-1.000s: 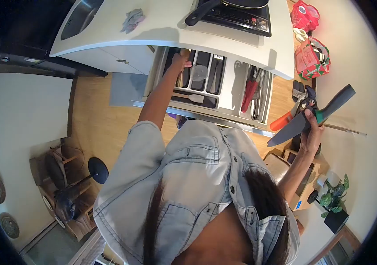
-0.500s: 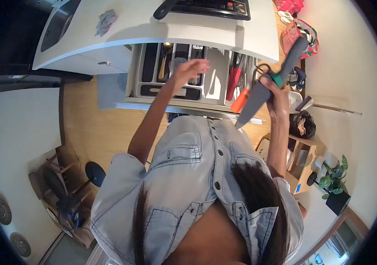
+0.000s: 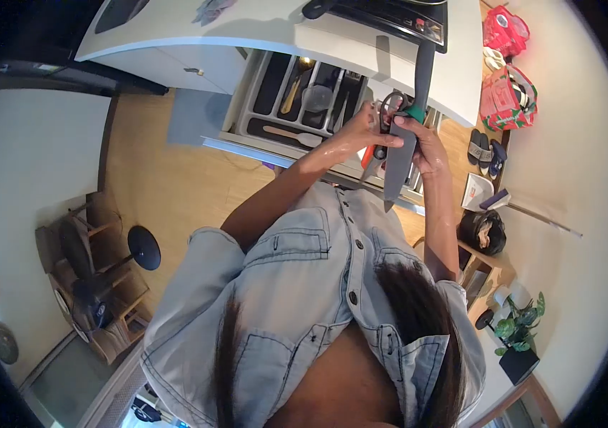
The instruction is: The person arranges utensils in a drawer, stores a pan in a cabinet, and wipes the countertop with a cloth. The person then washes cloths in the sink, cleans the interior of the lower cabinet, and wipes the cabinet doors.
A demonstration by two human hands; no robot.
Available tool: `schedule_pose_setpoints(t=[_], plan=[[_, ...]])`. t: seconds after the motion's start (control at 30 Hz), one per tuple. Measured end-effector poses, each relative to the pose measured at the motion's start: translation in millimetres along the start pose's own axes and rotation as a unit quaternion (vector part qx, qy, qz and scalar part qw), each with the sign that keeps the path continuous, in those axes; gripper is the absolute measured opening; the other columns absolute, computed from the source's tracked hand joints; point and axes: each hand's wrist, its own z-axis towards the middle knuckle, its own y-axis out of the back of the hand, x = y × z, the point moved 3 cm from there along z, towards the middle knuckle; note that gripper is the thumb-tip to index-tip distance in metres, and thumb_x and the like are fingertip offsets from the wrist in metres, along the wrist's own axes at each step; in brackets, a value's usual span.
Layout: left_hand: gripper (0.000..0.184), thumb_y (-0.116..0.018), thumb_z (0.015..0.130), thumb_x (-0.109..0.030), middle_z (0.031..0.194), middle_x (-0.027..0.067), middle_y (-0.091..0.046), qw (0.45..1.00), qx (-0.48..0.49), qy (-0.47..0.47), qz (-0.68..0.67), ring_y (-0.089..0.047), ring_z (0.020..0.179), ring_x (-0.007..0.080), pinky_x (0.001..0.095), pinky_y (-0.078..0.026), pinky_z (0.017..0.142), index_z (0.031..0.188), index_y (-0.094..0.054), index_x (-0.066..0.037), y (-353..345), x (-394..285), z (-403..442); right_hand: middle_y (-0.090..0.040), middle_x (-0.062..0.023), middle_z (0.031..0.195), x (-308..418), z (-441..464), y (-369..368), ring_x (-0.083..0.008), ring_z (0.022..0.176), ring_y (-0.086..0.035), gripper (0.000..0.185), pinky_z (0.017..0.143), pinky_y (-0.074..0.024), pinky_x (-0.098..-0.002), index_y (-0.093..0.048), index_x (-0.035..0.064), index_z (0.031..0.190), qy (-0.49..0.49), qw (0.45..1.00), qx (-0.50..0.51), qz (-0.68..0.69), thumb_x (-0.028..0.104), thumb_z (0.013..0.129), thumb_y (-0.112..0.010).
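Observation:
My right hand [image 3: 426, 146] is closed round a large kitchen knife [image 3: 399, 167]. Its dark handle points away from me, a green band sits at its neck, and the broad grey blade points toward my body. Beside the knife is a pair of scissors [image 3: 387, 107] with dark finger loops. My left hand [image 3: 362, 134] is closed at the scissors, its thumb against the knife blade. An orange piece [image 3: 368, 155] shows partly beneath the left hand; its kind is hidden. Both hands are over the right part of an open drawer [image 3: 231, 127].
A cutlery tray [image 3: 253, 121] in the drawer holds a gold-coloured spoon [image 3: 292, 96], a clear round utensil [image 3: 316, 98] and a wooden-handled spatula [image 3: 293, 135]. Above the drawer, the white counter [image 3: 268, 36] carries a black cooktop [image 3: 389, 18]. Bags [image 3: 507, 100] and slippers [image 3: 486, 151] lie on the floor at right.
My left hand has moved right from above the cutlery tray to the scissors beside the knife. The knife has swung more upright and moved slightly left. The view has shifted.

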Motion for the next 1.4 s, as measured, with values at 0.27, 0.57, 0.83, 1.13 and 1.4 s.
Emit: schedule_pose_setpoints(t=[0.27,0.57,0.83,1.13,1.4], plan=[[0.03,-0.07,0.073,-0.013,0.084,0.0007,-0.057,0.994,0.016,0.038,-0.1,-0.054,0.078,0.0099,0.0261,-0.044,0.069,0.097,-0.055,-0.005,37,23,-29,-0.059,-0.0039,0.077,-32,20,-51,-0.0124,0.063,-0.057,0.039,0.056,-0.0472,-0.0239,-0.054,0.0001,0.101,0.042,0.996,0.003,-0.083,0.002,0.065,-0.07],[0.04,-0.073,0.066,-0.006,0.089,0.0029,-0.058,0.942,-0.153,0.124,-0.273,-0.058,0.081,0.0142,0.027,-0.047,0.07,0.1,-0.052,-0.003,76,57,-67,-0.058,-0.01,0.096,-72,44,-73,-0.0175,0.085,-0.058,0.046,0.078,-0.047,-0.0243,-0.041,-0.0051,0.12,-0.037,0.994,0.099,-0.023,-0.001,0.077,-0.057],[0.04,-0.072,0.064,-0.003,0.089,0.0044,-0.06,0.931,-0.229,0.03,-0.283,-0.058,0.084,0.0164,0.0298,-0.047,0.079,0.099,-0.054,-0.004,117,30,-92,-0.056,-0.0125,0.096,-116,96,-91,-0.0161,0.086,-0.058,0.031,0.074,-0.0467,-0.0262,-0.044,-0.0054,0.115,-0.06,0.974,0.214,0.036,0.009,0.088,-0.04],[0.044,-0.066,0.067,0.003,0.104,0.0103,-0.059,0.939,-0.231,-0.035,-0.252,-0.06,0.089,0.0201,0.0326,-0.049,0.081,0.108,-0.052,-0.002,184,1,-121,-0.058,-0.0119,0.081,-162,256,-113,-0.0204,0.066,-0.056,0.019,0.052,-0.0423,-0.0308,-0.052,0.0005,0.093,-0.145,0.987,-0.017,-0.06,0.011,0.079,-0.045],[0.048,-0.066,0.066,0.003,0.111,0.012,-0.057,0.935,-0.249,-0.051,-0.248,-0.058,0.093,0.0202,0.0318,-0.048,0.082,0.111,-0.05,-0.003,221,4,-110,-0.06,-0.0117,0.086,-180,325,-104,-0.0233,0.078,-0.058,0.021,0.066,-0.0465,-0.0345,-0.06,0.0062,0.089,0.055,0.966,-0.126,-0.219,0.014,0.069,-0.06]])
